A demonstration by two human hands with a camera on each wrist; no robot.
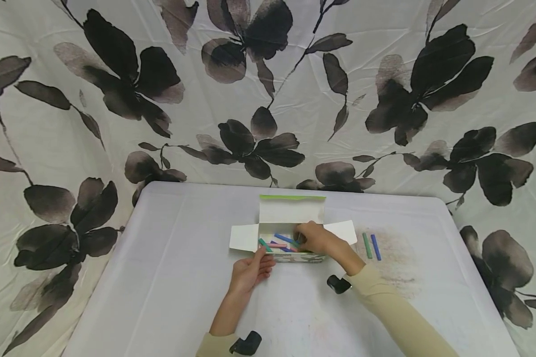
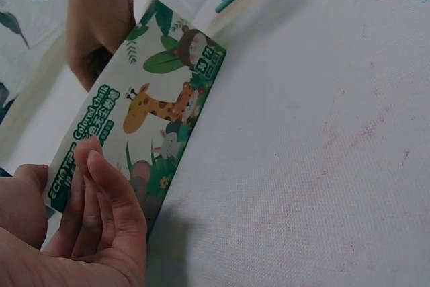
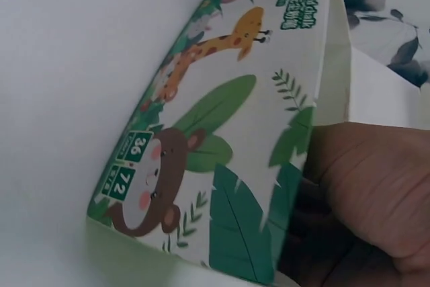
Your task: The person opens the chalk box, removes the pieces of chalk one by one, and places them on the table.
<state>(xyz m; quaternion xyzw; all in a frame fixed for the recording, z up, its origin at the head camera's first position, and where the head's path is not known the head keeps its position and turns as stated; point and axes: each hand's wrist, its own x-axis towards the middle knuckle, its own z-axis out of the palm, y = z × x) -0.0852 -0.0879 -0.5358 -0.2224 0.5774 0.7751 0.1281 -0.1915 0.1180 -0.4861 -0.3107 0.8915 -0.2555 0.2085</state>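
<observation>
An open cardboard box of colored chalk (image 1: 305,258), printed with jungle animals, stands on the table. Inside lie several chalk sticks, among them a blue stick (image 1: 287,239), a pink stick (image 1: 274,245) and a teal stick (image 1: 264,245). My left hand (image 1: 248,272) holds the box near its left front corner, thumb at the top edge and fingers against the printed front (image 2: 151,99). My right hand (image 1: 314,238) reaches down into the right part of the box. Its fingertips are hidden by the box wall in the right wrist view, so whether they grip a chalk is unclear.
To the right of the box, a green chalk stick (image 1: 367,245) and a blue chalk stick (image 1: 375,247) lie side by side on the white table (image 1: 183,223). Brownish chalk smudges mark the cloth there. The box flaps (image 1: 244,237) stick out sideways, and a floral curtain (image 1: 250,99) hangs behind.
</observation>
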